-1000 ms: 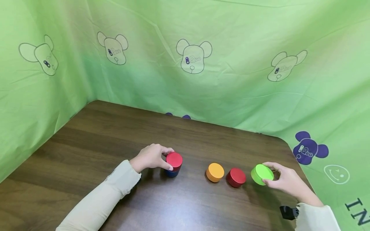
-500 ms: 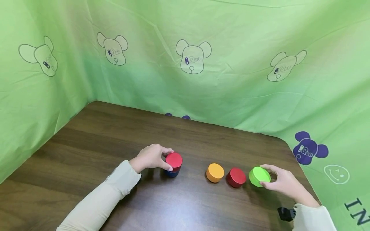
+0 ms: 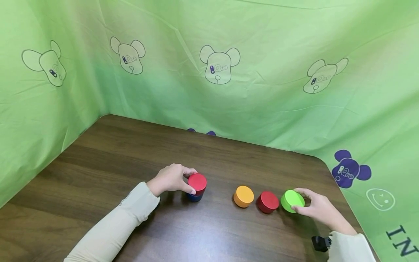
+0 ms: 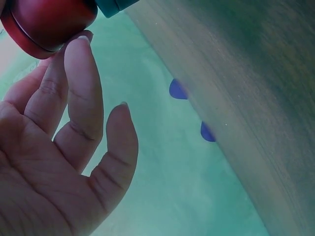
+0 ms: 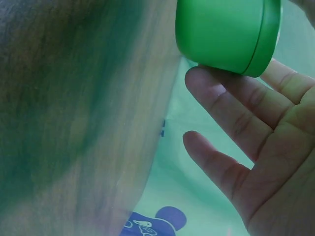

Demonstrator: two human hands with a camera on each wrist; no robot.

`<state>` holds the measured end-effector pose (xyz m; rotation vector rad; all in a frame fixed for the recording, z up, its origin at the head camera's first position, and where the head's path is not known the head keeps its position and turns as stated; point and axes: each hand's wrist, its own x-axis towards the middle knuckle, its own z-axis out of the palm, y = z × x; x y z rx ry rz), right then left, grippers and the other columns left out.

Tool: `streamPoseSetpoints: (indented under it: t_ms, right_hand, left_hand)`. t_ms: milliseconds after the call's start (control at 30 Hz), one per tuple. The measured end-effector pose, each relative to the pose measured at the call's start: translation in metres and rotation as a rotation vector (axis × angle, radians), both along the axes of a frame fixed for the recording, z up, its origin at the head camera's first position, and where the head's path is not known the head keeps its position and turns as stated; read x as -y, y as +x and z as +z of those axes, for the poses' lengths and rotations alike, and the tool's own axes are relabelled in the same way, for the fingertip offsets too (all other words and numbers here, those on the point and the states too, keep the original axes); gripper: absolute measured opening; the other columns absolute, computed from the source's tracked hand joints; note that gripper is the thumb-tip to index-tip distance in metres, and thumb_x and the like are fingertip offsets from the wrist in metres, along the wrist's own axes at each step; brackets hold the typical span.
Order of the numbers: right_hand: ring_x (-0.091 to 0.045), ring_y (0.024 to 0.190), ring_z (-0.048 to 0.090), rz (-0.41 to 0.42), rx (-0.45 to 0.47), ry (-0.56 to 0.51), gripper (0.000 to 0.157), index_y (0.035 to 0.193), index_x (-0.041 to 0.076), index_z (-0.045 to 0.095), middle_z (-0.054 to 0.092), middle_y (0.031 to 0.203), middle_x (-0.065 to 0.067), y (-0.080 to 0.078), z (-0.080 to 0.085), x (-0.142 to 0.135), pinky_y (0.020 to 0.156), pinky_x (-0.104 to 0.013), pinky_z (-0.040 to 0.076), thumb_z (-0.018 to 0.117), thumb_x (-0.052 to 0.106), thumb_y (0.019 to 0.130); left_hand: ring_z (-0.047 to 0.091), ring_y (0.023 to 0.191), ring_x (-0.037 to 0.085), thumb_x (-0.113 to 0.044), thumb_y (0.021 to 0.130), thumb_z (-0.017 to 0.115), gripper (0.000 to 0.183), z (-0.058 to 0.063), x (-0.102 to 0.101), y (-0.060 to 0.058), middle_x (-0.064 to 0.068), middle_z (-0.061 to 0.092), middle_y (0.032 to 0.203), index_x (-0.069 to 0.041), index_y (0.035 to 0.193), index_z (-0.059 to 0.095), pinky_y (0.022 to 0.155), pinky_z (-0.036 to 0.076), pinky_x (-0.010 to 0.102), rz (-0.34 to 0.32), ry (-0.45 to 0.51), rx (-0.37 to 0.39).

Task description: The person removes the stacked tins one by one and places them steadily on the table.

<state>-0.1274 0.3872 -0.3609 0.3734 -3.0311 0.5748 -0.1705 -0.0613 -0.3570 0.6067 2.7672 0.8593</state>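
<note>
The left hand (image 3: 171, 178) is grasping the red tin (image 3: 197, 181) between thumb and fingertips, and that tin is sitting directly over the blue tin (image 3: 195, 197) as the upper half of a stack. The right hand (image 3: 319, 207) is pinching the green tin (image 3: 292, 201) by its side wall, just beside the second red tin (image 3: 267, 202); whether the green base is touching the bench (image 3: 131, 153) is not clear. The orange tin (image 3: 243, 196) is standing on the bench between the stack and the second red tin.

All these tins are looking stiff, probably thin metal or hard plastic, so they are likely weighing little and bearing a firm squeeze without denting. Their smooth, faintly shiny curved walls are suggesting some slip, so opposed pads on either side are making the sensible hold. In the wrist views, a seam is running round the green and red tins near the top, seemingly a lid edge; pressure below that seam is probably safer, as a lid alone could be coming loose. The little fingers are staying clear of the walls. A low, level hold is suiting the stack best, since sideways pressure on the red tin could be sliding it off the blue tin.
</note>
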Motion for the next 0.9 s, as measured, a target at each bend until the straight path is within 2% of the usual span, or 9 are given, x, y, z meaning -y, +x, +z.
streamPoseSetpoints:
  t_ms: [167, 467, 767, 900]
  right_hand:
    - [-0.027, 0.082, 0.059, -0.007, 0.024, 0.021, 0.055, 0.114, -0.005, 0.060, 0.066, 0.094, -0.018, -0.0009, -0.0020, -0.0014, 0.065, -0.042, 0.046, 0.080, 0.022, 0.071]
    - [-0.025, 0.083, 0.060, -0.017, 0.063, -0.006, 0.055, 0.116, -0.007, 0.058, 0.067, 0.094, -0.016, -0.0043, -0.0048, -0.0044, 0.066, -0.039, 0.046, 0.079, 0.020, 0.073]
    - [-0.024, 0.083, 0.060, -0.048, 0.136, -0.009, 0.057, 0.119, -0.009, 0.056, 0.066, 0.097, -0.017, -0.0036, -0.0090, -0.0079, 0.067, -0.039, 0.046, 0.076, 0.022, 0.076]
    - [-0.025, 0.084, 0.060, -0.039, 0.130, -0.018, 0.057, 0.119, -0.010, 0.055, 0.065, 0.098, -0.018, -0.0050, -0.0098, -0.0077, 0.067, -0.038, 0.046, 0.076, 0.020, 0.076]
  left_hand:
    - [0.063, 0.095, 0.016, -0.034, 0.068, 0.086, 0.057, -0.0009, -0.0014, -0.0003, -0.007, 0.070, 0.106, -0.019, 0.120, 0.069, 0.068, 0.046, 0.029, -0.001, 0.001, -0.001]
    - [0.063, 0.099, 0.017, -0.034, 0.069, 0.086, 0.058, -0.0001, -0.0020, -0.0006, -0.005, 0.068, 0.113, -0.018, 0.122, 0.068, 0.070, 0.047, 0.029, 0.016, -0.002, 0.010]
    - [0.063, 0.098, 0.017, -0.033, 0.070, 0.085, 0.057, 0.0012, -0.0028, -0.0001, -0.004, 0.069, 0.112, -0.017, 0.122, 0.068, 0.073, 0.047, 0.029, 0.000, -0.003, 0.002]
    - [0.063, 0.098, 0.017, -0.033, 0.070, 0.085, 0.057, 0.0003, -0.0030, -0.0004, -0.004, 0.069, 0.111, -0.017, 0.122, 0.068, 0.072, 0.047, 0.029, -0.003, -0.003, 0.002]
